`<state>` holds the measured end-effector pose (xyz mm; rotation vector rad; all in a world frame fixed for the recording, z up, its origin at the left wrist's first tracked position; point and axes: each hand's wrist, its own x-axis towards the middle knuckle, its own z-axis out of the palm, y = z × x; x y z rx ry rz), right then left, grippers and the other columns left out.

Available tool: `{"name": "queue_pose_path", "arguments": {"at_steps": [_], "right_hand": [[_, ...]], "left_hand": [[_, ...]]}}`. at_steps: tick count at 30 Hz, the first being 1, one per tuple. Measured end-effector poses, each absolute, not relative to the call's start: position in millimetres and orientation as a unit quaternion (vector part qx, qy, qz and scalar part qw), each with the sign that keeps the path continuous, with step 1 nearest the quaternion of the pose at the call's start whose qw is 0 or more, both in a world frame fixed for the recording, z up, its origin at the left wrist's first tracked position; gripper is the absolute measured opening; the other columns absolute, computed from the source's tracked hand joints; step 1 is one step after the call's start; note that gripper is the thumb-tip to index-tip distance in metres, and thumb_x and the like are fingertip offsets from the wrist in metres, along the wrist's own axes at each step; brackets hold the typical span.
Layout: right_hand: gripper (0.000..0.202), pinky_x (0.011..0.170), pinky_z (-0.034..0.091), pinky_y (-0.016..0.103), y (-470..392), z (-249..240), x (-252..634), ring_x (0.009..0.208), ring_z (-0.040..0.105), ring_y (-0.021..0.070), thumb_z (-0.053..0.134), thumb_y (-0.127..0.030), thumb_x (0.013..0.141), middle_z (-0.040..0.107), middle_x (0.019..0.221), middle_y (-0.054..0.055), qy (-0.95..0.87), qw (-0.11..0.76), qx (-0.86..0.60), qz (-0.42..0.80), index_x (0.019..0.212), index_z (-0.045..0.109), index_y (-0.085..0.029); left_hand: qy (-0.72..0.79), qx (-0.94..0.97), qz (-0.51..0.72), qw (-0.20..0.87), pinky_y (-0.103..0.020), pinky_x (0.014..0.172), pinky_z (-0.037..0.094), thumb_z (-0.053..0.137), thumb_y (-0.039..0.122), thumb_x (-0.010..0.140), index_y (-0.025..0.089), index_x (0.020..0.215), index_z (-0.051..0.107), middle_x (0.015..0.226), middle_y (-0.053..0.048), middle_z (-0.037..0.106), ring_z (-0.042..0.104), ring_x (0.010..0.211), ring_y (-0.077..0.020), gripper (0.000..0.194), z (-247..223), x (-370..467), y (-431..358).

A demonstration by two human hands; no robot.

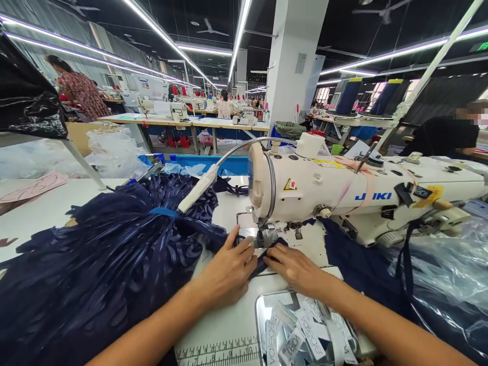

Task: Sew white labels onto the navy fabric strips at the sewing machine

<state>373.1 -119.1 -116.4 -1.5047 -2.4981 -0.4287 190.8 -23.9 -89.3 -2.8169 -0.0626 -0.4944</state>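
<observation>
Both my hands are at the needle area of a white sewing machine (305,185), on a small piece of navy fabric (261,265). My left hand (232,267) is closed on its left side, fingers bent and the index finger raised near the presser foot (261,238); the thumb is hidden. From the right, my right hand (293,264) pinches the same fabric just in front of the foot. A large bundle of navy lacy pieces (125,254), tied with a blue band (163,211), lies to the left of my hands.
A metal tray (260,325) of printed white labels (312,325) sits below my right forearm, beside a printed ruler scale (221,351). A lamp on a bendy neck (200,188) hangs over the bundle. Navy cloth (354,259) and clear plastic (446,269) lie right. People work behind.
</observation>
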Motion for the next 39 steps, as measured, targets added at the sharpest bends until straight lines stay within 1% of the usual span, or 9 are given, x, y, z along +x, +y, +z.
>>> {"name": "queue_pose_path", "arguments": {"at_steps": [3, 6, 9, 13, 16, 22, 28, 34, 39], "right_hand": [[0.026, 0.07, 0.049, 0.032, -110.0, -115.1, 392.4, 0.084, 0.05, 0.0199, 0.038, -0.008, 0.087, 0.058, 0.097, 0.012, -0.883, 0.088, -0.435, -0.151, 0.106, 0.056, -0.007], [0.027, 0.071, 0.05, 0.032, -105.4, -118.4, 400.2, 0.087, 0.05, 0.0203, 0.039, -0.007, 0.086, 0.058, 0.099, 0.011, -0.882, 0.099, -0.437, -0.145, 0.107, 0.055, -0.009], [0.025, 0.073, 0.05, 0.033, -107.1, -122.2, 398.0, 0.09, 0.05, 0.0207, 0.041, -0.008, 0.086, 0.059, 0.098, 0.011, -0.864, 0.155, -0.46, -0.129, 0.104, 0.058, -0.01], [0.025, 0.075, 0.051, 0.032, -111.9, -120.7, 389.9, 0.091, 0.051, 0.0205, 0.042, -0.006, 0.084, 0.06, 0.097, 0.012, -0.85, 0.199, -0.477, -0.105, 0.101, 0.06, -0.008], [0.025, 0.075, 0.051, 0.033, -114.9, -118.3, 380.9, 0.088, 0.052, 0.0215, 0.043, -0.004, 0.082, 0.06, 0.097, 0.013, -0.836, 0.167, -0.507, -0.126, 0.097, 0.062, -0.007], [0.032, 0.078, 0.052, 0.036, -120.4, -120.9, 365.1, 0.088, 0.054, 0.0253, 0.05, -0.002, 0.07, 0.061, 0.101, 0.016, -0.813, 0.08, -0.544, -0.189, 0.1, 0.061, -0.002], [0.03, 0.079, 0.052, 0.033, -110.9, -122.4, 381.7, 0.094, 0.055, 0.0234, 0.051, -0.005, 0.075, 0.061, 0.103, 0.013, -0.825, 0.058, -0.527, -0.197, 0.103, 0.059, -0.007], [0.035, 0.062, 0.056, 0.03, -100.5, -120.2, 400.0, 0.092, 0.059, 0.0231, 0.046, -0.002, 0.076, 0.059, 0.111, 0.015, -0.837, 0.038, -0.507, -0.201, 0.109, 0.056, -0.009], [0.037, 0.065, 0.056, 0.031, -98.1, -119.6, 404.7, 0.086, 0.062, 0.022, 0.044, 0.001, 0.075, 0.061, 0.109, 0.014, -0.84, 0.058, -0.486, -0.235, 0.108, 0.057, -0.009]], "left_hand": [[-0.031, -0.983, -0.133, 0.121, -0.052, 0.102, 0.007, 0.051, 0.016, 0.071, 0.012, 0.102, 0.053, 0.089, -0.007, 0.061, 0.048, 0.099, -0.0243, 0.031, -82.8, 183.3, -20.6], [-0.031, -0.986, -0.106, 0.123, -0.048, 0.099, 0.018, 0.047, 0.012, 0.073, 0.013, 0.11, 0.05, 0.083, -0.005, 0.059, 0.052, 0.083, -0.0203, 0.037, -85.0, 185.8, -17.3], [-0.026, -0.99, -0.089, 0.104, -0.046, 0.092, 0.027, 0.048, 0.015, 0.073, 0.019, 0.114, 0.048, 0.085, -0.005, 0.057, 0.05, 0.084, -0.0217, 0.04, -88.8, 191.8, -15.7], [-0.021, -0.992, -0.077, 0.094, -0.044, 0.088, 0.031, 0.045, 0.009, 0.072, 0.02, 0.11, 0.051, 0.082, -0.005, 0.056, 0.049, 0.083, -0.0215, 0.04, -93.2, 196.7, -14.0], [-0.025, -0.993, -0.071, 0.088, -0.045, 0.092, 0.029, 0.047, 0.009, 0.069, 0.02, 0.11, 0.053, 0.081, -0.005, 0.055, 0.049, 0.084, -0.0214, 0.042, -95.6, 197.7, -10.9], [-0.027, -0.997, -0.074, -0.019, -0.045, 0.104, 0.016, 0.054, 0.018, 0.066, 0.025, 0.105, 0.058, 0.115, -0.008, 0.051, 0.043, 0.112, -0.0233, 0.04, -95.2, 200.1, 2.1], [-0.072, -0.992, 0.008, -0.105, -0.052, 0.104, 0.012, 0.054, 0.015, 0.065, 0.035, 0.116, 0.051, 0.138, -0.004, 0.035, 0.027, 0.128, -0.026, 0.055, -91.1, 207.8, 17.8], [-0.095, -0.994, -0.027, -0.045, -0.052, 0.1, 0.022, 0.053, 0.024, 0.075, 0.031, 0.12, 0.048, 0.13, -0.011, 0.044, 0.035, 0.123, -0.027, 0.047, -92.2, 208.1, 6.0], [-0.104, -0.993, -0.052, 0.004, -0.049, 0.097, 0.028, 0.055, 0.029, 0.077, 0.028, 0.12, 0.049, 0.123, -0.014, 0.049, 0.04, 0.119, -0.0271, 0.044, -96.7, 208.8, -2.3]]}}
